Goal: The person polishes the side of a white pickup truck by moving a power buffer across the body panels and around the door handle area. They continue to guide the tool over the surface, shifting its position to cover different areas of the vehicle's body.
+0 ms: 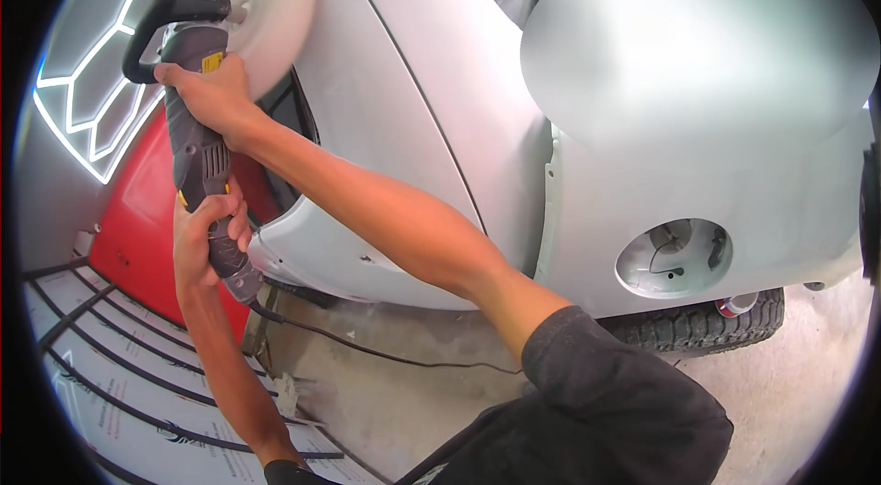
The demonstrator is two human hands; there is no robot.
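Note:
Both my hands are wrapped around a grey and black car polisher. My right hand grips its body near the head, just below the black loop handle. Farther down, my left hand closes around the rear grip, by the cord end. A white round polishing pad is smeared by motion and overlaps the edge of the pale silver car panel. From the polisher's tail a black cord runs down and to the right.
A red panel stands behind the polisher, and hexagon lights glow at upper left. The car body has a round opening with a wire inside, above a tyre. Printed sheets under a dark metal frame lie at lower left.

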